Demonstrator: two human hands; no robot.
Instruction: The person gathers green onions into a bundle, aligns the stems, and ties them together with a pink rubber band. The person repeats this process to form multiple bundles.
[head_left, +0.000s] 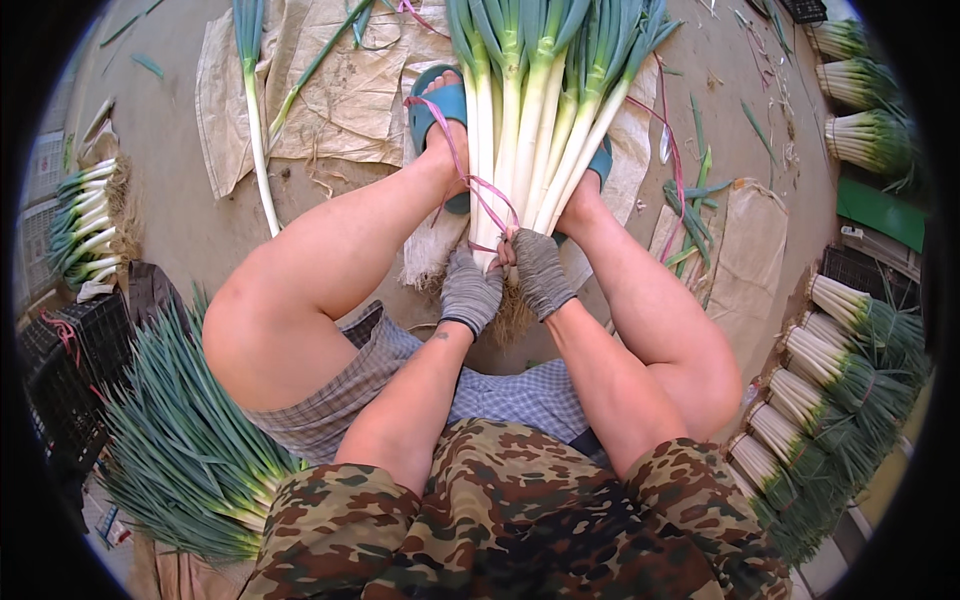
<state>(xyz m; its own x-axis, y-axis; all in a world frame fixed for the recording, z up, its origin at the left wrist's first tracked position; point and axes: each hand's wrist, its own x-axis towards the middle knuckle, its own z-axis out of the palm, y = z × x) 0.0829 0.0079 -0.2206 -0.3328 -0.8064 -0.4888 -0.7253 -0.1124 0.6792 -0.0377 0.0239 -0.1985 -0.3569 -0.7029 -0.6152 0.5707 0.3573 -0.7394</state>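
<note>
A bundle of large green onions (525, 127), white stalks toward me and green leaves away, lies between my lower legs. A pink plastic twine (491, 201) loops around its lower stalks, close to the roots (511, 319). My left hand (472, 291), in a grey knit glove with bare fingertips, presses against the near end of the stalks. Beside it, my right hand (541, 270) wears a matching glove. The fingertips of both hands meet on the twine at the front of the bundle and pinch it; exactly which strand each holds is partly hidden.
Beige woven sacks (337, 105) lie on the floor, with a loose green onion (259, 142) at left. Tied bundles (817, 360) line the right side. Untied onions (187, 435) lie at lower left by a black plastic crate (75, 367); more onions (90, 225) sit farther left.
</note>
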